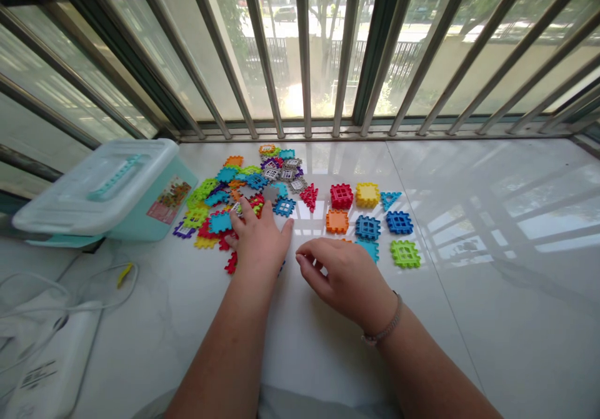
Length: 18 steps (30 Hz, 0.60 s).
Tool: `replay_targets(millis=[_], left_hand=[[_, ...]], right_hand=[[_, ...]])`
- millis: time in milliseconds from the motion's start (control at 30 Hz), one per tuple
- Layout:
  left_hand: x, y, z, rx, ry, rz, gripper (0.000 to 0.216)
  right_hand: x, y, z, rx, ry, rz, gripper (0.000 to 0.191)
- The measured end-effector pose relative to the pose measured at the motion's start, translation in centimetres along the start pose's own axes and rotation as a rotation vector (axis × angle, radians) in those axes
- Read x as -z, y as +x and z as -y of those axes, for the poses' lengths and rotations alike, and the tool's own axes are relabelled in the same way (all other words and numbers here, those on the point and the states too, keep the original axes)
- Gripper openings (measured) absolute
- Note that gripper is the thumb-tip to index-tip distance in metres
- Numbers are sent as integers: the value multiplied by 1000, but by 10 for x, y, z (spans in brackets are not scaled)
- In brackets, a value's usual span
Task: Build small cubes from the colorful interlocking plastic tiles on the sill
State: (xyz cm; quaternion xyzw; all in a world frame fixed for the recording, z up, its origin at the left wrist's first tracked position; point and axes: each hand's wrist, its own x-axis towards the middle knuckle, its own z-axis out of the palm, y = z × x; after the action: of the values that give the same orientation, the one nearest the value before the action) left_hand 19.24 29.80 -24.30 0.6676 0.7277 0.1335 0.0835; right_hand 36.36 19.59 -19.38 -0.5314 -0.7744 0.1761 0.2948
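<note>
My left hand (259, 237) lies with spread fingers over the right side of a mixed pile of plastic interlocking tiles (220, 222). A blue window tile (284, 206) sits just beyond its thumb. To the right, my right hand (342, 272) hovers with its fingers curled and the thumb near the fingertips; nothing shows between them. Beyond it stand sorted stacks: red tiles (341, 196), yellow tiles (367, 194), orange tiles (337, 221), blue window tiles (368, 227) and dark blue tiles (399, 222). A green tile (405, 254) lies at the right, and a light blue tile (370, 249) is partly hidden behind my right hand.
A teal storage box (150, 206) with a white lid stands at the left. Red triangles (309, 197) and a blue triangle (390, 200) lie near the stacks. A white power strip (59, 356) with cables rests at lower left. Metal bars (304, 62) line the window behind.
</note>
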Motion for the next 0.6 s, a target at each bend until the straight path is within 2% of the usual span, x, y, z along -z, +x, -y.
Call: replay_targets(millis=[200,400,600], left_hand=[[9,-1,-2,-104,78,-84,43],[22,1,-4,-84,95,-18,41],[19,3,2,-135,69,-106,39]], right_hand=[[1,1,0,-6,5,-6,11],[0,0,-1,-10,2,-2,13],[0,0,0,-9,3,-4,13]])
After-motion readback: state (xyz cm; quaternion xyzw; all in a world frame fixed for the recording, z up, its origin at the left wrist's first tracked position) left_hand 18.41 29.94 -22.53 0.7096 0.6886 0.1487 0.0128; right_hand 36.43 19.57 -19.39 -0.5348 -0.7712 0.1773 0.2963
